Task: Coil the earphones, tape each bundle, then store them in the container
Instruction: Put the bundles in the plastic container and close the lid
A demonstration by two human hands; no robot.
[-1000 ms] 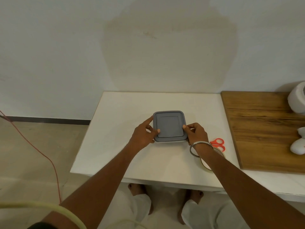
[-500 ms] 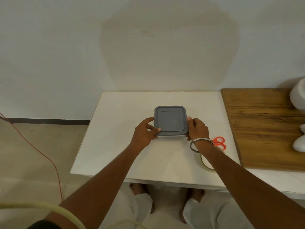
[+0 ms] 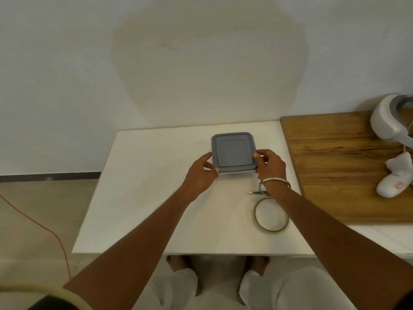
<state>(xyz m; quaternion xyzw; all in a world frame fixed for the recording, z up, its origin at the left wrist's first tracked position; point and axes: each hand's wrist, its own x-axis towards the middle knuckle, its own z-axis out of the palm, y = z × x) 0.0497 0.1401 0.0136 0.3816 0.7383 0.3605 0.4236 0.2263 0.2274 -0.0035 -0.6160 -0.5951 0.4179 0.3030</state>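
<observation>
On a white table (image 3: pixel 143 211), a grey-lidded container (image 3: pixel 233 152) sits toward the back, gripped at its near corners by the left hand (image 3: pixel 200 175) and right hand (image 3: pixel 271 166), with a tape roll (image 3: pixel 271 214) under the right forearm and a wooden board (image 3: pixel 335 166) alongside.

Scissors (image 3: pixel 257 192) mostly behind right wrist; container's contents under lid (image 3: pixel 233 153).

A wooden board (image 3: pixel 339 166) lies at 3 o'clock on the white table (image 3: pixel 143 198), carrying a white headset (image 3: pixel 388 117) and 1 white controller (image 3: pixel 395 182). An orange cable (image 3: pixel 44 227) crosses the floor at 8 o'clock.
</observation>
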